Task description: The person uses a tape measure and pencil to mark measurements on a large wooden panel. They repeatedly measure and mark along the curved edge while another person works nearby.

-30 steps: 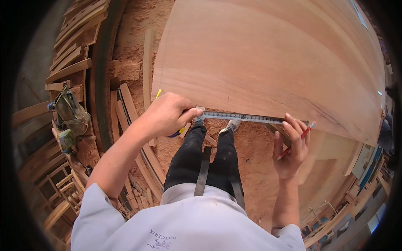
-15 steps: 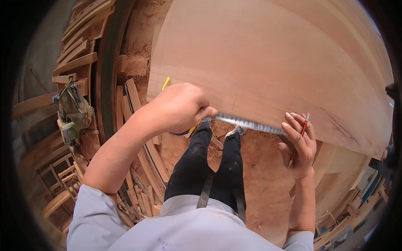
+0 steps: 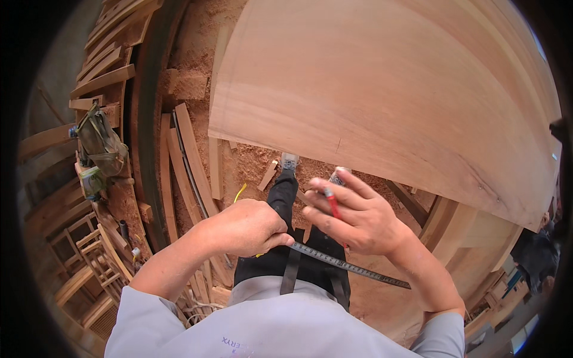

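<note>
My left hand (image 3: 248, 228) is closed around a tape measure case, with a yellow bit showing under the fingers. Its grey blade (image 3: 349, 265) runs out to the right, below my right wrist. My right hand (image 3: 352, 215) holds a red pencil (image 3: 332, 204) between its fingers, held above my dark trousers. Both hands are close to my body, away from the large wooden board (image 3: 388, 95) whose near edge carries a short pencil mark (image 3: 338, 145).
Sawdust covers the floor (image 3: 197, 71) around my shoes. Wooden slats (image 3: 179, 161) and offcuts lie at the left, with stacked planks (image 3: 101, 65) and a green bag (image 3: 98, 140) beyond. Wooden frames (image 3: 89, 262) stand at the lower left. A person in dark clothes (image 3: 534, 256) is at the far right.
Both hands have pulled back from the board's near edge toward my body. The tape blade no longer lies along the board and now hangs in front of my legs.
</note>
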Demonstrator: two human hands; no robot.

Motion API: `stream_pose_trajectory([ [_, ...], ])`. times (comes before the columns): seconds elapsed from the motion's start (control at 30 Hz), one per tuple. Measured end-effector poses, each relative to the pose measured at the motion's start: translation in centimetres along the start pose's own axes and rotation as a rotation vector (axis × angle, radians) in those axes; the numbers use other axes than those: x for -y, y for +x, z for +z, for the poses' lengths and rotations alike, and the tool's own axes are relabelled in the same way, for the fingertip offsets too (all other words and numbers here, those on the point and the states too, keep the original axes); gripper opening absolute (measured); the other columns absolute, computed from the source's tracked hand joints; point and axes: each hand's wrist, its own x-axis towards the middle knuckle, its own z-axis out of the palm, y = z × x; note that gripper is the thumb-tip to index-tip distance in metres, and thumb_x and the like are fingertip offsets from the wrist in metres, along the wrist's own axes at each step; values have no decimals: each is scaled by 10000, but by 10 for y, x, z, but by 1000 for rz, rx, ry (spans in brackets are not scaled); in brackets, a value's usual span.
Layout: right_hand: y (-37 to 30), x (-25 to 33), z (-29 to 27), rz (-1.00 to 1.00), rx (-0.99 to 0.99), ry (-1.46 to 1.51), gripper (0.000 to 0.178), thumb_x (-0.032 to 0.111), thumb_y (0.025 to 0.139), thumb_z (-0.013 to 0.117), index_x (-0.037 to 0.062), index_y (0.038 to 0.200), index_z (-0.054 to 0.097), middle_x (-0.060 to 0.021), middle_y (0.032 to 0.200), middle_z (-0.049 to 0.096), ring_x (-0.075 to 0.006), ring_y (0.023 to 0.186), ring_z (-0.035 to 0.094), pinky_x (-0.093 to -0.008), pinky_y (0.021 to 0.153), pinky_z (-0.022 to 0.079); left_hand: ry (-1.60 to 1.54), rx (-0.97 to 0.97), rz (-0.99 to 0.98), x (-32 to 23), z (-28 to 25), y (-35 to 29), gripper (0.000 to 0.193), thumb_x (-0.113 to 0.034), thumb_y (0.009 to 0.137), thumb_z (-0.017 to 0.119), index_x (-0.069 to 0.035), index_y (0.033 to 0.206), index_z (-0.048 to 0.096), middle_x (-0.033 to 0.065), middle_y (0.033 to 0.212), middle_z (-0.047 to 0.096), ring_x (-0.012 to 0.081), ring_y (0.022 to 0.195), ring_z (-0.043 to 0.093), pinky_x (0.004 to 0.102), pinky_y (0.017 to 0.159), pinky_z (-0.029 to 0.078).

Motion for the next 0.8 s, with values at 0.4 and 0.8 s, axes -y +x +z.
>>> stream_pose_trajectory([
  [0.4,-10,19,-29,255,-206,321,315,72,828,697,79,1143,697,-74,894,679,-279,960,700,-438,907,570,38,-68,45,-8,-22,4,409,-350,960,642,-7,739,666,201,632,590,414,657,605,486,601,462],
  [0.8,-79,2,-68,467,-337,-178,354,66,723,816,-8,1048,696,-170,1048,729,-364,918,694,-417,794,574,-34,-185,-267,-34,-93,43,351,-348,973,666,-29,875,774,87,621,662,176,556,609,362,551,499],
])
